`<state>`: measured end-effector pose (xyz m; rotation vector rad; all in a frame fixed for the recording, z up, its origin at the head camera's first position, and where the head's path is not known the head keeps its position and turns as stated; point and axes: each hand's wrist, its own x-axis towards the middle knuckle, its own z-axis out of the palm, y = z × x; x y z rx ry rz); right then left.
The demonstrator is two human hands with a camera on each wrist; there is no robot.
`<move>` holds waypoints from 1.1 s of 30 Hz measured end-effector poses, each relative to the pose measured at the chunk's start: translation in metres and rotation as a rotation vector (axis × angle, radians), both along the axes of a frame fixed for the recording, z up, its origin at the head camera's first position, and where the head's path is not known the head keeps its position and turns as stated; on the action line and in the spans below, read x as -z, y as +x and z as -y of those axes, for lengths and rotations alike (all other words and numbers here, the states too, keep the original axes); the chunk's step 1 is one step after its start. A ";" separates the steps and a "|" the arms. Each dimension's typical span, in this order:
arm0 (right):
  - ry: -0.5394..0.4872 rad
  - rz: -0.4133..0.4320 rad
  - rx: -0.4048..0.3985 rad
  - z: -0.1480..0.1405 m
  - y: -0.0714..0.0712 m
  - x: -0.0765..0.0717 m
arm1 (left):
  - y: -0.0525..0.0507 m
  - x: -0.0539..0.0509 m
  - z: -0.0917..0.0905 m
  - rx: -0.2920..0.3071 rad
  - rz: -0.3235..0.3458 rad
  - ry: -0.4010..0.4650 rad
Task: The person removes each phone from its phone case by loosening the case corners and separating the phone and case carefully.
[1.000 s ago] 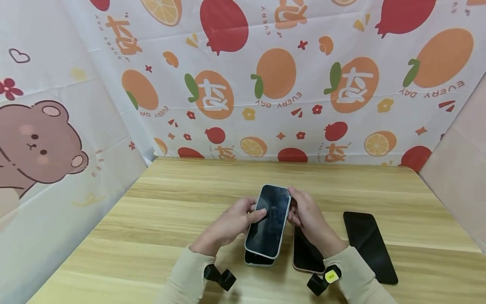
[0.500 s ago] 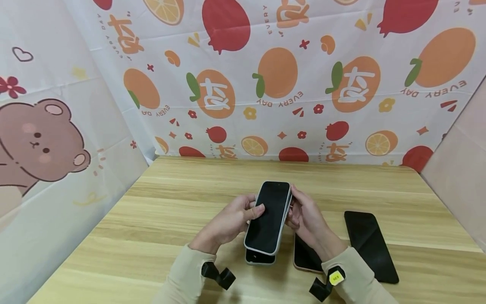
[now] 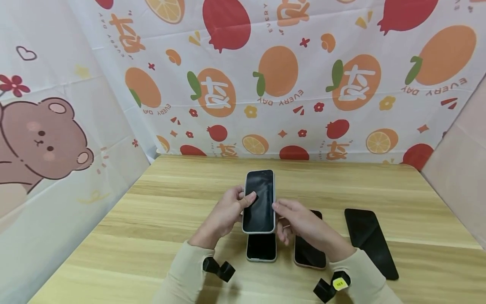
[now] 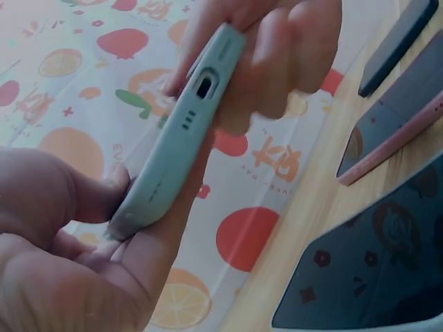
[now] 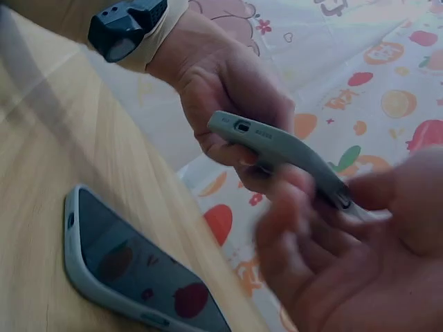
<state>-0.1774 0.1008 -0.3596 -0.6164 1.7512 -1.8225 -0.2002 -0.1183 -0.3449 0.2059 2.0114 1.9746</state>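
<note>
A smartphone (image 3: 263, 211) in a pale case is held above the table, its dark screen toward the head camera. My left hand (image 3: 225, 213) grips its left side, thumb over the screen edge and fingers behind. At its right edge, my right hand (image 3: 301, 219) pinches the side between thumb and forefinger, the other fingers loosely curled. The charging-port end of the case (image 4: 169, 152) faces the left wrist camera. In the right wrist view the case edge (image 5: 304, 155) looks bowed near my right fingertips. Below it, a second pale-edged phone (image 3: 262, 248) lies flat on the table.
A pink-edged phone (image 3: 309, 255) lies under my right hand and forearm, partly hidden. Farther right lies a longer black phone (image 3: 371, 242). The wood-grain table (image 3: 152, 219) ends at a fruit-print cloth (image 3: 243, 122) behind.
The held phone has moved left and away, and its tilt has straightened. My right hand has slid from its upper right corner down the right side. More of the phone below shows.
</note>
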 end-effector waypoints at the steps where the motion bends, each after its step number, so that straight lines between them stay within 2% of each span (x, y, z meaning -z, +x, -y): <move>1: 0.017 0.008 -0.046 0.000 0.001 0.000 | -0.001 0.000 0.000 -0.031 -0.001 -0.006; 4: 0.018 0.014 -0.153 0.000 0.002 0.002 | -0.002 0.002 0.000 -0.101 -0.002 -0.015; 6: -0.007 -0.001 -0.191 0.001 0.002 0.003 | -0.003 0.003 0.000 -0.113 0.004 -0.008; 14: -0.112 -0.219 -0.250 -0.003 -0.001 0.007 | -0.001 -0.003 0.001 -0.027 0.036 0.105; 18: -0.159 -0.267 -0.273 -0.003 -0.001 0.008 | -0.001 -0.003 0.003 0.025 0.062 0.175; 23: -0.199 -0.292 -0.295 0.000 -0.001 0.009 | -0.002 -0.002 0.006 0.052 0.101 0.246; 25: -0.201 -0.290 -0.297 -0.001 -0.002 0.010 | -0.002 -0.001 0.007 0.055 0.101 0.261; 27: -0.182 -0.284 -0.267 -0.003 -0.004 0.010 | -0.001 -0.002 0.007 0.058 0.104 0.272; 33: -0.117 -0.291 -0.145 -0.012 -0.006 0.005 | 0.000 -0.009 0.001 0.012 0.049 0.182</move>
